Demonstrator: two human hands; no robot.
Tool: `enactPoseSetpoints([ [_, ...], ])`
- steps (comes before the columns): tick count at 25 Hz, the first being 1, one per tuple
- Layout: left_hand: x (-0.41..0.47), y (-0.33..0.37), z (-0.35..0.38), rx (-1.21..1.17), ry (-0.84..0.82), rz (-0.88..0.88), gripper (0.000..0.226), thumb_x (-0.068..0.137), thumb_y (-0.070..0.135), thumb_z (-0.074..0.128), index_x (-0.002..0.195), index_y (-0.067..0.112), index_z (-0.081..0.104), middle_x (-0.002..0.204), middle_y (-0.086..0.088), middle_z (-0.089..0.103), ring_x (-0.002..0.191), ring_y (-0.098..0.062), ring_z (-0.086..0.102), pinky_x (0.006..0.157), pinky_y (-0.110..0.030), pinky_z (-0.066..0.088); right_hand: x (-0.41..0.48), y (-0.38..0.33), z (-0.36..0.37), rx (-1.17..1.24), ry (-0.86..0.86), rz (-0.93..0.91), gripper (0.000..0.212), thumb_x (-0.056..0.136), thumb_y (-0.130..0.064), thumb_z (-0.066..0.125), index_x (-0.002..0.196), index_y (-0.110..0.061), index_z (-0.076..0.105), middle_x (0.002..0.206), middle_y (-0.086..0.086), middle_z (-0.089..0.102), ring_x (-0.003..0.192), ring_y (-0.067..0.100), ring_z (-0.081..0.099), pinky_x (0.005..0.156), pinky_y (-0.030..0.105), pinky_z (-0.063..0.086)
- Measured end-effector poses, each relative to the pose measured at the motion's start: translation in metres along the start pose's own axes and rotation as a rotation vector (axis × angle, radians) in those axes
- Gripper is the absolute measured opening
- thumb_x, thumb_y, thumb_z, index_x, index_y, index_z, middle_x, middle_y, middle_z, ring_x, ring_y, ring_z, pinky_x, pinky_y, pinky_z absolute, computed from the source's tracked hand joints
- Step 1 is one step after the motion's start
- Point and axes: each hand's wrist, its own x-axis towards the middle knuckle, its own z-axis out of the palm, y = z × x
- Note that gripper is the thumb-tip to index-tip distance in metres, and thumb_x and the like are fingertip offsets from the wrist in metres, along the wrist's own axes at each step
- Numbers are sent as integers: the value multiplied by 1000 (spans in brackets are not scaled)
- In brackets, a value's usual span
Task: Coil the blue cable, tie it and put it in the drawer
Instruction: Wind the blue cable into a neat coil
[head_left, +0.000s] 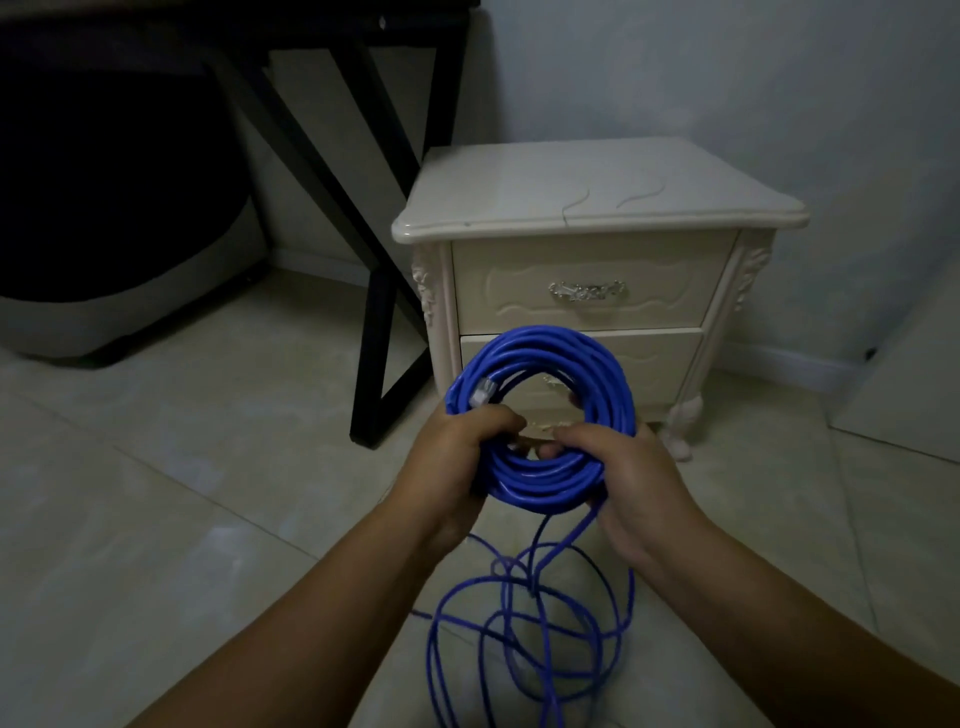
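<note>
Both hands (462, 457) (631, 483) gripping coiled blue cable (540, 374), no legible writing

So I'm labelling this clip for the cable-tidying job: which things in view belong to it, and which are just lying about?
Belongs to the job:
blue cable, part coiled, held by left hand and right hand
nightstand drawers, both shut

Just there:
black desk frame
dark round object, left
pale panel, right

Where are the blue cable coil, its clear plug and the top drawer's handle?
blue cable coil (540, 475): head view, lower bundle of strands.
clear plug (480, 396): head view, its transparent body.
top drawer handle (587, 291): head view, middle of the metal pull.
</note>
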Motion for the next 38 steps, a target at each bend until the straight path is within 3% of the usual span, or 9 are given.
enactPoseSetpoints([
  [8, -7, 32, -14, 789, -258, 83, 101, 70, 17, 81, 148, 40, 20, 126, 10, 55, 103, -4, 63, 85, -23, 54, 4, -27, -11, -687, 32, -281, 37, 78, 2, 61, 89, -33, 58, 78, 4, 66, 64, 21, 65, 62, 35, 53],
  [11, -3, 22, -10, 1087, -253, 271, 96, 67, 13, 79, 145, 38, 28, 123, 10, 53, 100, -4, 61, 86, -25, 55, -5, -24, -3, -1176, -143, -509, 47, 74, -9, 66, 108, -41, 57, 94, -11, 65, 83, 13, 62, 72, 32, 52],
  [14, 0, 16, -9, 1192, -211, 383, 54, 65, 11, 78, 112, 28, 57, 93, 11, 64, 80, -1, 63, 74, -25, 55, -8, -18, 4, -1420, -182, -727, 54, 74, -18, 67, 124, -31, 51, 107, -5, 60, 95, 17, 57, 77, 31, 47],
  [17, 0, 13, -5, 1097, -80, 383, 30, 65, 7, 75, 88, 21, 62, 75, 3, 65, 65, -5, 61, 64, -27, 54, -7, -22, 2, -1238, -169, -618, 59, 75, -17, 71, 123, -32, 40, 98, -8, 58, 81, 9, 58, 64, 20, 45],
  [21, 0, 17, 0, 798, 17, 307, 36, 65, -5, 72, 92, 18, 63, 81, -2, 68, 72, -13, 66, 68, -27, 56, 4, -31, -12, -853, -167, -407, 54, 71, -13, 79, 111, -36, 52, 97, -15, 64, 81, 1, 66, 66, 11, 52],
  [25, 4, 20, -3, 451, 73, 191, 38, 64, -10, 64, 97, 9, 63, 90, -19, 65, 81, -35, 65, 75, -40, 55, 11, -20, -18, -384, -216, -254, 50, 69, -13, 83, 111, -29, 60, 97, -4, 73, 91, 14, 71, 82, 34, 56],
  [30, 4, 15, 6, -34, 88, 102, 25, 58, -9, 50, 78, 6, 54, 63, -7, 43, 58, -21, 48, 57, -33, 45, 11, 1, -11, 88, -213, -70, 57, 68, -12, 77, 122, -10, 59, 112, 20, 67, 104, 36, 66, 88, 51, 55],
  [34, -6, 11, 7, -110, -5, 62, 20, 62, -8, 56, 75, 7, 53, 63, -7, 51, 61, -22, 57, 63, -33, 51, 2, 4, -5, 16, -87, -47, 32, 76, 2, 68, 108, 3, 61, 94, 23, 66, 86, 36, 70, 65, 38, 59],
  [38, -9, 27, -5, 443, -3, 158, 45, 75, 4, 73, 114, 20, 58, 99, -2, 70, 90, -18, 70, 81, -30, 56, 3, -14, -7, -365, 25, -141, 35, 78, 3, 67, 101, -23, 64, 94, 14, 70, 76, 22, 70, 53, 27, 55],
])
